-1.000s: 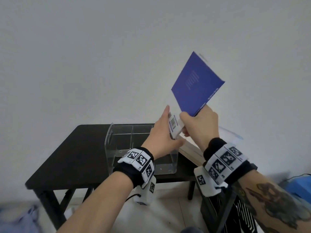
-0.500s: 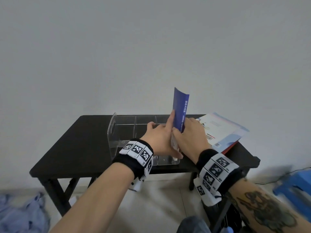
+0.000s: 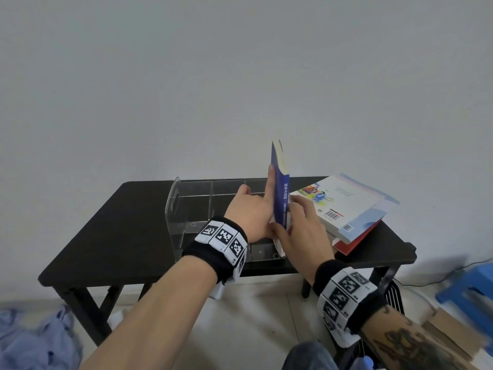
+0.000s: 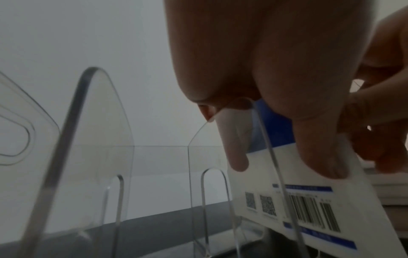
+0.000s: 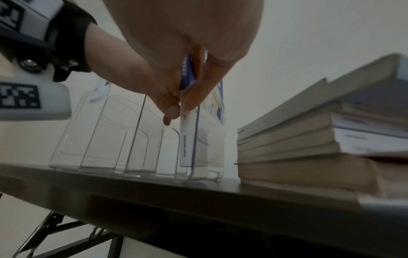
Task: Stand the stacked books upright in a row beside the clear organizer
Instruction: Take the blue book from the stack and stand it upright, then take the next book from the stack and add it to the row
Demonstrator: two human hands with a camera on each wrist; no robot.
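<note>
A blue book (image 3: 281,198) stands upright on the black table (image 3: 120,231), at the right end of the clear organizer (image 3: 186,209). I cannot tell whether it is inside the last slot or just outside it. My left hand (image 3: 253,212) lies flat against its left cover, index finger straight up. In the left wrist view, straight fingers (image 4: 309,122) press on the book's white barcode cover (image 4: 320,200). My right hand (image 3: 304,228) pinches the spine edge, as the right wrist view shows of the hand (image 5: 187,94) and the book (image 5: 185,139). The stack of books (image 3: 352,206) lies flat just to the right.
The organizer's dividers (image 5: 110,131) are bare of books on the left. The stack (image 5: 298,157) reaches the table's right front edge. A wall rises right behind the table. A blue stool (image 3: 472,287) and cardboard (image 3: 448,332) are on the floor at right, blue cloth (image 3: 32,337) at left.
The blue book came down from a tilted hold in the air to upright on the table by the organizer. Both hands came down with it, and the left fingers flattened against its cover.
</note>
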